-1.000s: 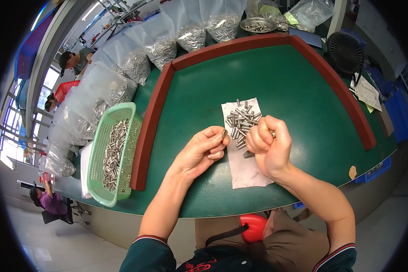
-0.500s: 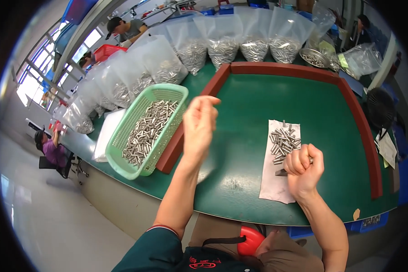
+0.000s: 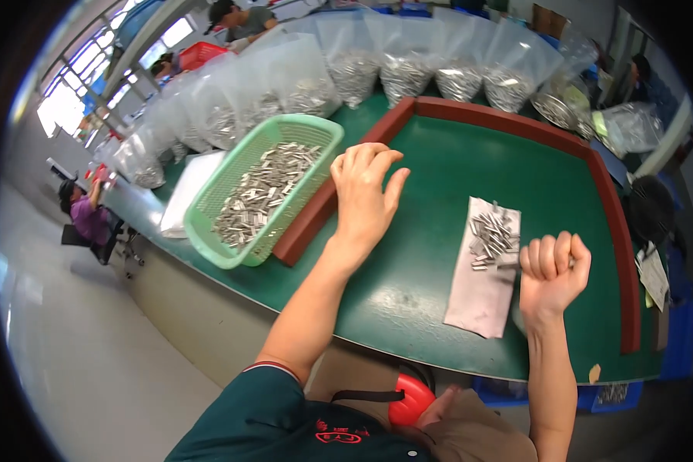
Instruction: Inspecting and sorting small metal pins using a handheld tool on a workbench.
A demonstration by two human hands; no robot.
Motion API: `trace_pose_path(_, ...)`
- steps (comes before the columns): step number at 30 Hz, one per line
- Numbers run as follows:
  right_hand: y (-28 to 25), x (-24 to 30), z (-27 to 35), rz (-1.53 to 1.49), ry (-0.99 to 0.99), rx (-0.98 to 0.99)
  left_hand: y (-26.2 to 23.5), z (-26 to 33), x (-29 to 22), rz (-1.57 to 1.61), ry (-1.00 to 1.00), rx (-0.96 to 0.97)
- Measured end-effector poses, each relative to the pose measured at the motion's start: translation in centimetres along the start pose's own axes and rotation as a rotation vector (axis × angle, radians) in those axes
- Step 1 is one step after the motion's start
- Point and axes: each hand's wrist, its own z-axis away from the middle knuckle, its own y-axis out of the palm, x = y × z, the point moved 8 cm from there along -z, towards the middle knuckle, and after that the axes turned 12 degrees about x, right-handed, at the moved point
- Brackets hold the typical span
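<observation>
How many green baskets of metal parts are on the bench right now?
1. The green basket sits left of the red rail, just beside the left hand. Others could be hidden behind the clear bags.

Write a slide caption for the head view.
Left hand open beside green basket; right hand fisted by metal pieces.

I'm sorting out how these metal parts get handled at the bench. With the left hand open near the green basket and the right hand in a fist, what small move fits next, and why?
Probably bring the left hand back right to the small pile of metal parts on the paper sheet. It hangs open and looks empty over the red rail beside the green basket, while the right hand sits fisted by that pile.
</observation>
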Motion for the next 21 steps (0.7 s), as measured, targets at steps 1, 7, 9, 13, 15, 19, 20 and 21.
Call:
trace_pose_path(1, -0.5, 0.9, -0.5, -0.013, -0.055, -0.020, 0.7, 0.0, -0.5, 0.031, 0.016, 0.004)
trace_pose_path(7, -6.0, 2.4, -2.9, -0.176, -0.064, -0.234, 6.4, 0.7, -2.6, 0.336, 0.002, 0.247)
trace_pose_path(9, -7.6, 2.0, -2.8, -0.339, -0.030, -0.258, 8.3, 0.3, -3.1, 0.413, -0.014, 0.332)
trace_pose_path(13, -9.1, 1.9, -2.5, -0.351, -0.038, -0.285, 11.3, -1.9, -4.6, 0.389, 0.079, 0.432)
trace_pose_path(15, -9.1, 1.5, -2.4, -0.327, -0.022, -0.294, 12.4, -2.9, -5.5, 0.370, 0.207, 0.488)
trace_pose_path(19, -8.9, 1.2, -2.2, -0.300, -0.014, -0.302, 14.4, -3.6, -7.3, 0.248, 0.443, 0.631)
trace_pose_path(20, -8.9, 1.3, -2.3, -0.286, -0.016, -0.282, 14.7, -3.7, -7.4, 0.207, 0.472, 0.639)
trace_pose_path(21, -8.9, 1.3, -2.2, -0.285, -0.016, -0.286, 14.8, -3.9, -7.5, 0.211, 0.473, 0.642)
